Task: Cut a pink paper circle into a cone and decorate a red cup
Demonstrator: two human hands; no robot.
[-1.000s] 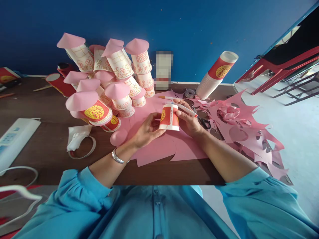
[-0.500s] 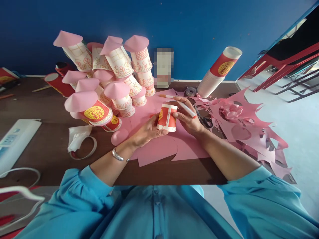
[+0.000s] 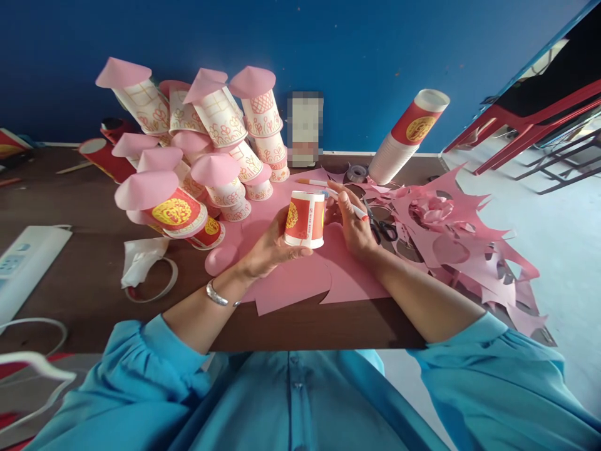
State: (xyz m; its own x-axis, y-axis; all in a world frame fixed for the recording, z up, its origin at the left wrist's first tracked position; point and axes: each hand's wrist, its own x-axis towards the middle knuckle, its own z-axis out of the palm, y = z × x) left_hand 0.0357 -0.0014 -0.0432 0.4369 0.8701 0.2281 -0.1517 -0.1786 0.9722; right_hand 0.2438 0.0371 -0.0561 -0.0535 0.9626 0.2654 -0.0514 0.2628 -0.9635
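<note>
My left hand [image 3: 271, 247] is wrapped round a red and white paper cup [image 3: 305, 219] with yellow print, its rim facing up. Just right of the cup, my right hand [image 3: 354, 225] holds a marker [image 3: 354, 207] with a red end between its fingers. Whether the right fingertips touch the cup is hard to tell. Under both hands lie pink paper sheets [image 3: 293, 279]. To the left stand several stacked cups [image 3: 220, 122] with drawn patterns and pink paper cones [image 3: 216, 169] on top.
Black scissors [image 3: 385, 230], a tape roll [image 3: 357, 173] and pink paper scraps [image 3: 451, 219] lie on the right. A tall cup stack [image 3: 397, 150] leans behind them. At left are a white power strip [image 3: 28, 266] and a large tape ring [image 3: 171, 282] on the brown table [image 3: 188, 319].
The cup has turned in my left hand and shifted slightly left. My right thumb has come off the cup's side, and the marker has tilted and slid lower between the fingers.
</note>
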